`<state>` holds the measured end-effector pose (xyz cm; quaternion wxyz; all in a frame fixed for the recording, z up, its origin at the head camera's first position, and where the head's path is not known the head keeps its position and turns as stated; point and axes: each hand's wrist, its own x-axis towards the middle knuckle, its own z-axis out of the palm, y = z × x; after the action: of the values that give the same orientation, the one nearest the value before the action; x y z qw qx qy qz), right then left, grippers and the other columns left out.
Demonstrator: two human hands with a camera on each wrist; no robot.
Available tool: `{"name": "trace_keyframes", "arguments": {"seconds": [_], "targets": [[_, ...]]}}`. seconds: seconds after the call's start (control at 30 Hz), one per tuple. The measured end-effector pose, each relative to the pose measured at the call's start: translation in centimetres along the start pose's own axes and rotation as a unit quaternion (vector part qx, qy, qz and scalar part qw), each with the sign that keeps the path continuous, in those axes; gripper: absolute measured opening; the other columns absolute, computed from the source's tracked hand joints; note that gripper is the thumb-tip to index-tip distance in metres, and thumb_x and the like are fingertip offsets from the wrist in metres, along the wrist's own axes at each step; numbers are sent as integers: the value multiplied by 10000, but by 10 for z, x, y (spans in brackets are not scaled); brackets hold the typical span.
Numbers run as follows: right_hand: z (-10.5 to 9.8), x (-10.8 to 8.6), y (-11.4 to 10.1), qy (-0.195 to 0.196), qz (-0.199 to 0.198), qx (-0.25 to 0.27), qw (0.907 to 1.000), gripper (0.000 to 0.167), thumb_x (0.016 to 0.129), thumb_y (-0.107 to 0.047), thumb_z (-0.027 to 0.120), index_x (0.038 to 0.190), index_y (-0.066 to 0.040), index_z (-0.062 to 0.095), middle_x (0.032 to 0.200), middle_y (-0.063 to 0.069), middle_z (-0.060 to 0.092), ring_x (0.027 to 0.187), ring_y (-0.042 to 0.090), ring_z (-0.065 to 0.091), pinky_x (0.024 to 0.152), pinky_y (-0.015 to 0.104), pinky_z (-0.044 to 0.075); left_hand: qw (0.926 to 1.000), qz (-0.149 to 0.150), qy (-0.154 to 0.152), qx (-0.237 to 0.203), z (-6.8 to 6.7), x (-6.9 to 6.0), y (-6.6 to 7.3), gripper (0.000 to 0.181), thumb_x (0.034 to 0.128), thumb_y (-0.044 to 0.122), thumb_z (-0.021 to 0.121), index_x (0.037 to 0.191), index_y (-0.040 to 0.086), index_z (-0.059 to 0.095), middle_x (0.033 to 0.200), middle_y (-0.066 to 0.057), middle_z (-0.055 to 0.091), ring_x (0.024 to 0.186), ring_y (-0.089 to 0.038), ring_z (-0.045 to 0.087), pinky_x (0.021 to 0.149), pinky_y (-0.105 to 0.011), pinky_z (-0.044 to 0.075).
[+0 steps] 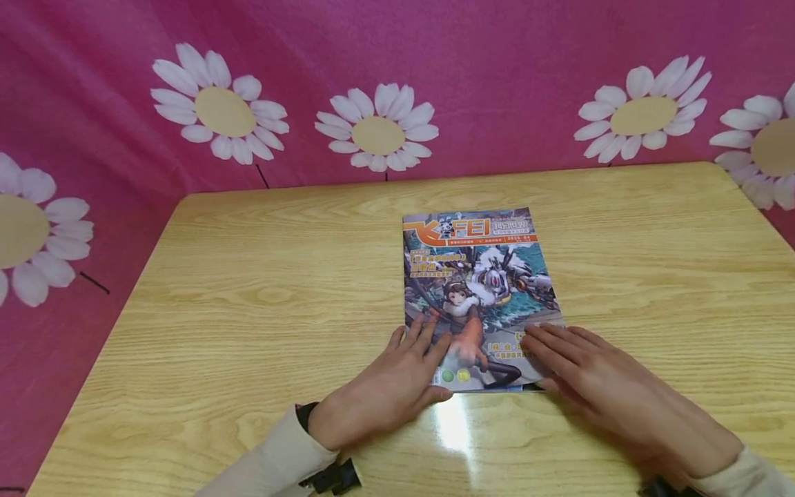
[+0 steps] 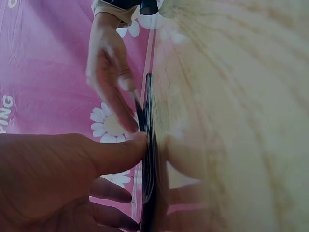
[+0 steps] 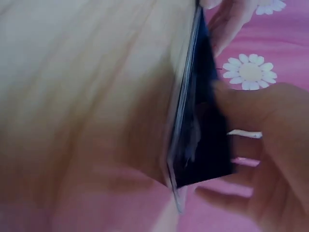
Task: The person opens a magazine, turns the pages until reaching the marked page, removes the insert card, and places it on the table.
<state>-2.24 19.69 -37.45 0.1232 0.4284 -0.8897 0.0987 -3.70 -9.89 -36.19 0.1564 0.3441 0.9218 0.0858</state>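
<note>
The magazine [image 1: 481,276] lies on the surface [image 1: 267,276]. The left hand [image 1: 391,379] rests on it with fingers spread, likely to keep it still. The right hand [image 1: 599,376] pinches the cover's [image 3: 207,154] near corner, so that bit seems held up.

A wood-grain table [image 1: 279,276] — behind it, pink cloth [image 1: 497,41] with white, yellow-centred daisies [image 1: 377,134]

The magazine [image 1: 484,297] mixes teal, grey and orange; the counter [image 1: 267,297] is yellow wood-grain; magenta cloth [image 1: 484,55] bears white daisies [image 1: 377,134].
</note>
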Motion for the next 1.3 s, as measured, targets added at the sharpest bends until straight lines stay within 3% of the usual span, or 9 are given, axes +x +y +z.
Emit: {"name": "trace_keyframes", "arguments": {"seconds": [0.13,0.23,0.4,0.47,0.57,0.73,0.9,1.1,1.3], "targets": [[-8,6,-1,346,-186,-314,9987,573,1061,-286,160,1238,0,625,1246,144,623,1139,352,568,1141,300,162,9998,-87,-49,-180,-2,0,0,724,975,450,509,1517,35,270,1571,-224,165,1454,-362,113,1146,-502,185],[-11,9,0,429,10,-567,9975,596,1067,-258,115,1239,6,620,1256,173,611,1169,383,535,1137,376,198,9996,-69,-52,-280,-2,0,0,740,970,460,516,1521,40,258,1582,-201,147,1455,-367,89,1147,-515,168],[-13,15,3,735,298,-667,9946,422,964,-78,321,1290,43,560,1304,239,558,1210,447,478,1149,447,193,9995,136,63,-286,-1,3,6,767,975,469,501,1540,53,189,1600,-171,82,1457,-370,11,1151,-535,107],[-15,19,2,905,335,-599,9935,504,826,5,427,1316,46,535,1332,244,535,1243,449,453,1158,436,178,9990,210,220,-313,-1,5,10,789,978,452,508,1551,68,125,1603,-165,64,1457,-368,-6,1152,-536,93],[-18,25,-1,1141,359,-495,9916,618,733,29,461,1348,49,507,1375,243,500,1300,440,404,1172,404,136,9981,252,534,-195,0,12,17,797,986,390,521,1552,62,66,1606,-161,51,1457,-375,-2,1151,-539,102],[-24,31,-8,1300,374,-373,9901,681,694,39,499,1375,55,476,1420,231,458,1359,417,340,1175,389,121,9917,219,1221,341,-1,19,27,719,968,176,519,1541,20,113,1601,-184,72,1453,-403,38,1146,-527,161],[-25,30,-7,1426,387,-318,9885,642,790,-79,418,1416,60,415,1476,221,392,1388,391,301,1175,386,123,9775,529,1981,496,-5,20,26,865,846,19,599,1542,26,86,1603,-193,2,1448,-430,10,1149,-516,157],[-24,22,-5,1424,777,-343,9862,639,1031,-385,253,1469,78,297,1522,226,313,1434,322,240,1176,353,118,9509,1231,2813,385,-11,17,20,969,741,-148,586,1551,68,101,1600,-167,-111,1445,-429,-83,1161,-520,42],[-19,13,-3,795,1234,-256,9888,690,1022,-501,305,1512,-15,271,1546,188,289,1446,322,203,1180,355,80,9477,1152,2961,314,-16,6,14,978,716,-223,526,1552,134,165,1607,-133,-122,1434,-442,-129,1135,-592,13]]}}
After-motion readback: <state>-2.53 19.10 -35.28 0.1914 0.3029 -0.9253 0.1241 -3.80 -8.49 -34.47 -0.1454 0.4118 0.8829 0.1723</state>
